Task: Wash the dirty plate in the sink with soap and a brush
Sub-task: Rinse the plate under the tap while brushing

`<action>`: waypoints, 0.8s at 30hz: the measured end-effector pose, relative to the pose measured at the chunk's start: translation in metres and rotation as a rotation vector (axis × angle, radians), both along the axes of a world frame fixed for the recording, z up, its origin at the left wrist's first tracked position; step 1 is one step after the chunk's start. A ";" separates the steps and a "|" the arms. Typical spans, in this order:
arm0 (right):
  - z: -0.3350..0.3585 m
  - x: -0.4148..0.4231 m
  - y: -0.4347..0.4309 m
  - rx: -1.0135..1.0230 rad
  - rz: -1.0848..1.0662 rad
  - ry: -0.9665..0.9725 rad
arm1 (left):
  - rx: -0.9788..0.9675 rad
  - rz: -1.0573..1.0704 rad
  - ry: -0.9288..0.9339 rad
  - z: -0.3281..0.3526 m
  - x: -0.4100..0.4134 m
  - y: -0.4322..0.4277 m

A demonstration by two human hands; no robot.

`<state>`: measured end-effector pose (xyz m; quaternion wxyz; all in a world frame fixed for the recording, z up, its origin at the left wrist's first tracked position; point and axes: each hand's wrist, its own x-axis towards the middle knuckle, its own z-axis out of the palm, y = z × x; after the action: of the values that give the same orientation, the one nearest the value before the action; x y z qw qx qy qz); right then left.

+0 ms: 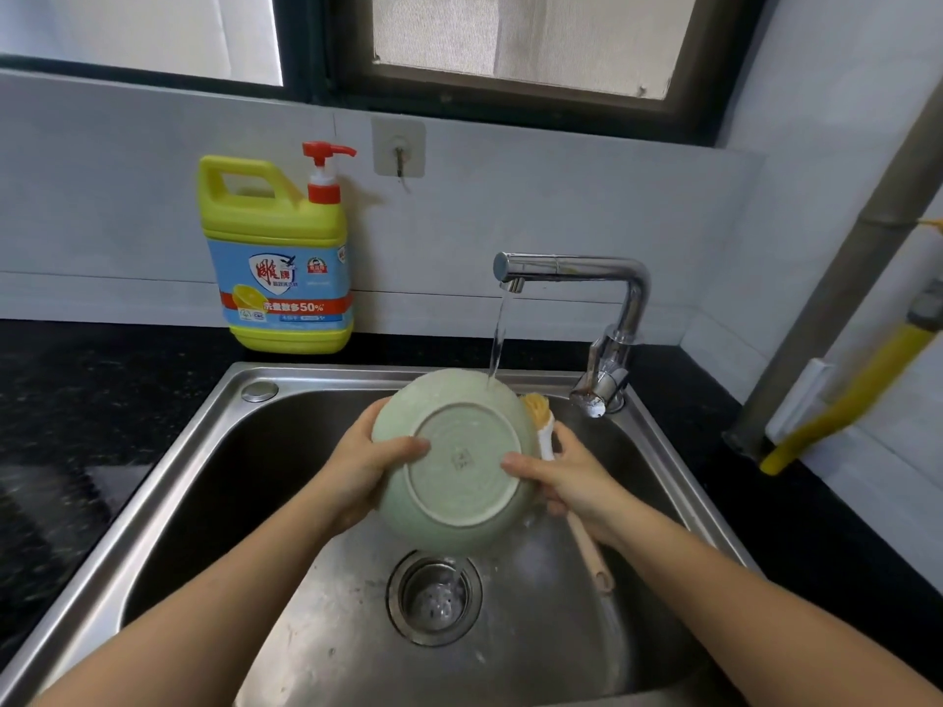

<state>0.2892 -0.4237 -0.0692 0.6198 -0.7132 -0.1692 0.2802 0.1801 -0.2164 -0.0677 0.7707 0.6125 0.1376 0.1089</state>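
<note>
The pale green plate (462, 466) is held tilted over the sink (214, 451), its underside and foot ring turned toward the camera and its top edge just under the stream from the chrome faucet (576, 270). Water strikes that far rim and runs off below the plate toward the drain strainer (433, 597), which sits directly beneath it.

The left hand (365, 474) clamps the plate's left rim, thumb pressed flat on the back and fingers wrapped out of sight behind. The right hand (566, 477) does double duty: its thumb presses the plate's right rim while the remaining fingers close around the dish brush (548, 441), whose yellow bristles poke up just right of the plate and whose wooden handle trails down below the wrist.

The plate looks like glazed ceramic: stiff, moderately heavy, breakable against the steel basin, and slick now that it is wet. The unglazed foot ring and the rim edges probably give the surest purchase; a two-sided hold like this one suits it, though the right hand's shared grip is likely the weaker one.

Left of the plate, back on the black counter (92, 390) against the wall, stands the yellow detergent jug (278, 267) with its red pump.
</note>
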 end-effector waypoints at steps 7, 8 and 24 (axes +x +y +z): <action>0.032 0.012 0.005 -0.174 0.253 -0.238 | 0.493 -0.131 0.094 0.011 0.000 -0.004; 0.037 0.011 0.008 -0.211 0.283 -0.288 | 0.542 -0.148 0.092 0.012 0.001 -0.007; 0.056 -0.051 0.025 -0.798 0.124 -1.332 | 0.519 0.180 -0.005 0.008 0.010 -0.030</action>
<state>0.2378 -0.3982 -0.0135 0.0672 -0.8894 -0.4319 -0.1334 0.1900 -0.2468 -0.0598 0.5757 0.7744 0.1573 0.2101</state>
